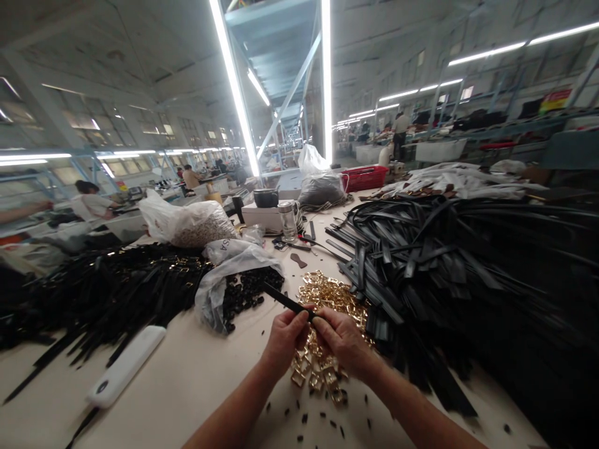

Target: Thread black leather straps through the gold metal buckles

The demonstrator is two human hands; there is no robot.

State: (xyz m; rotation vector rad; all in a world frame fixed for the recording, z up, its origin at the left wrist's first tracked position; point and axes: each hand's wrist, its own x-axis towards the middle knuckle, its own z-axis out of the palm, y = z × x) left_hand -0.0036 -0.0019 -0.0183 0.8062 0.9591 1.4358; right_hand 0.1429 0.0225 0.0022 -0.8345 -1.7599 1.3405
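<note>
Two forearms lead to left hand and right hand, pinching a black strap.

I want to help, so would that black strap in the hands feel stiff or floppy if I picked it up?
The black strap is probably fairly stiff, since its free end juts out straight beyond the left hand. It may bend too, as similar-looking straps in the pile curve. It's likely light, looking thin and narrow.
</note>
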